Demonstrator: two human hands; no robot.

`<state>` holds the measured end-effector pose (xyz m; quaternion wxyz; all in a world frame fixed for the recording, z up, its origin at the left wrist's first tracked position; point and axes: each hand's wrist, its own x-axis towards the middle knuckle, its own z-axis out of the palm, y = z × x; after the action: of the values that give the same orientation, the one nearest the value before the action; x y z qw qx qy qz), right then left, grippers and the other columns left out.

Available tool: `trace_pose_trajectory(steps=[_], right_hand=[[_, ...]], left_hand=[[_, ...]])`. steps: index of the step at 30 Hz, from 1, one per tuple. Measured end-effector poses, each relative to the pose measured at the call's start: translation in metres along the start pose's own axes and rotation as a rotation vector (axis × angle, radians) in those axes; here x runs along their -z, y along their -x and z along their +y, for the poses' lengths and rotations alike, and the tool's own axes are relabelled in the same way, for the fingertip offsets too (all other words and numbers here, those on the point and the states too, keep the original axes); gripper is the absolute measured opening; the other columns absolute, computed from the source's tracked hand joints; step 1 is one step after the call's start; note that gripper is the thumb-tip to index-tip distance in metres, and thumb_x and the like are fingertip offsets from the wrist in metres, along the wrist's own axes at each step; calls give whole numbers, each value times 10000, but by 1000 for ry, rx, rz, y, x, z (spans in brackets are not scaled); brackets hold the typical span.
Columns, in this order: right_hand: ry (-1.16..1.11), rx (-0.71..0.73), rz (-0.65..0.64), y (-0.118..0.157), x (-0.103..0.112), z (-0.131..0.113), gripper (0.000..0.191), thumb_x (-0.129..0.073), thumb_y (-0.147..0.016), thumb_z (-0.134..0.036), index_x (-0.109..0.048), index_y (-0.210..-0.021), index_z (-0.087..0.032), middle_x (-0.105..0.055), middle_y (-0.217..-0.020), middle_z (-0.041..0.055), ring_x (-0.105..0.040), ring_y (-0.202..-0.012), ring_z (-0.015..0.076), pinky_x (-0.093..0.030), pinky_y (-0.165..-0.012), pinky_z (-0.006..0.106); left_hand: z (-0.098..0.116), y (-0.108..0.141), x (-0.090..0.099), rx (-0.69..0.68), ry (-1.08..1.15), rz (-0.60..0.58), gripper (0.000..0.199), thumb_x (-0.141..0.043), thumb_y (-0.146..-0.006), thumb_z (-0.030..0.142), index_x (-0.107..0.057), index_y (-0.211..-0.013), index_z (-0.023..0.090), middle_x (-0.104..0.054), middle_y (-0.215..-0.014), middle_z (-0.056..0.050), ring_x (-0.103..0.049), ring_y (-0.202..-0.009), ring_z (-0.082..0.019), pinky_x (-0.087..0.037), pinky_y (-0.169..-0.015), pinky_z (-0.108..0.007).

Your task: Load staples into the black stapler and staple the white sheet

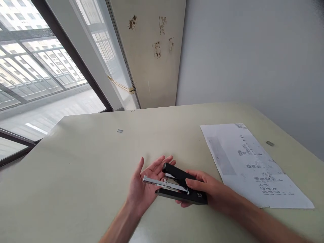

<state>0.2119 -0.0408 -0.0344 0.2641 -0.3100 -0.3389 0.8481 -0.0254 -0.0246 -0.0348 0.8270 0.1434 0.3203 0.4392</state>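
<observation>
A black stapler (198, 195) is held over the table by my right hand (202, 184), whose thumb lies on top and whose fingers wrap underneath. Its top arm is lifted, and the silver staple magazine stands apart from both the arm and the black base, pointing left. Behind the stapler's front end, my left hand (144, 189) is spread with the palm up and the fingers stretched out. Part of that hand is hidden by the stapler. Whether the left fingers touch it I cannot tell.
Printed paper sheets (227, 148) lie on the pale table (88, 162) at the right. A small grey strip (270, 143) rests near the right edge, and a small strip of staples (119, 131) lies toward the back left. A wall and window stand behind.
</observation>
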Motion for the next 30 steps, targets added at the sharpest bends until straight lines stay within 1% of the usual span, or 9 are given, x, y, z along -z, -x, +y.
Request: trace_pose_trajectory(steps=[4,10,13,16,18,22,26,28,30], right_hand=[[-74,-66,-3,0,-2,-3,495,-729,-990,-500,-686,-1335,-148,-788,-1193,156,-814,-989,252,-642,-920,390],[-87,-109,0,0,2,-2,434,-682,-1028,-483,-727,-1285,-136,-799,-1150,147,-826,-925,232,-658,-846,334],[-81,-77,-11,-1,4,0,431,-691,-1021,-482,-717,-1297,-152,-793,-1144,135,-825,-911,241,-654,-830,347],[-68,33,20,0,7,1,437,-713,-999,-491,-695,-1313,-187,-796,-1108,117,-816,-921,253,-638,-850,371],[-11,119,96,3,9,-1,428,-728,-981,-506,-688,-1295,-218,-796,-1084,97,-802,-953,261,-615,-906,397],[315,276,399,10,11,-8,411,-738,-951,-548,-685,-1262,-285,-766,-1129,59,-733,-1040,268,-581,-919,386],[660,414,659,12,8,-13,368,-697,-968,-548,-685,-1236,-297,-747,-1052,43,-679,-926,247,-584,-767,333],[765,441,710,9,9,-11,351,-673,-981,-534,-678,-1232,-288,-736,-1015,48,-651,-839,238,-553,-610,299],[846,461,704,7,13,-8,334,-650,-999,-511,-666,-1240,-282,-728,-1018,57,-639,-822,238,-512,-527,281]], left_hand=[[0,1,1,7,75,24,626,-446,-1032,631,-771,-1187,118,-672,-1459,-155,-508,-1489,-361,-348,-1281,-521],[1,1,0,16,108,42,582,-464,-1041,590,-794,-1115,116,-695,-1426,-154,-546,-1457,-357,-397,-1251,-497],[1,0,1,5,129,55,564,-467,-1050,566,-791,-1113,108,-711,-1395,-163,-584,-1419,-350,-451,-1204,-470],[0,-1,1,-18,189,52,507,-484,-1068,486,-782,-1109,77,-748,-1299,-189,-664,-1318,-314,-499,-1151,-423],[1,-1,0,-27,241,60,457,-499,-1075,421,-772,-1091,55,-763,-1231,-205,-712,-1219,-285,-515,-1129,-405],[2,1,-2,-37,312,88,386,-545,-1055,362,-756,-1065,39,-772,-1076,-184,-751,-1015,-244,-560,-1052,-396],[2,1,-2,-30,279,78,288,-637,-996,319,-754,-1004,56,-744,-934,-132,-725,-882,-199,-590,-912,-325],[1,1,-2,-20,236,60,246,-684,-965,305,-752,-962,68,-715,-869,-102,-702,-825,-181,-585,-851,-306],[0,1,-1,-21,191,43,214,-722,-939,291,-751,-943,79,-697,-845,-82,-683,-796,-167,-575,-814,-294]])
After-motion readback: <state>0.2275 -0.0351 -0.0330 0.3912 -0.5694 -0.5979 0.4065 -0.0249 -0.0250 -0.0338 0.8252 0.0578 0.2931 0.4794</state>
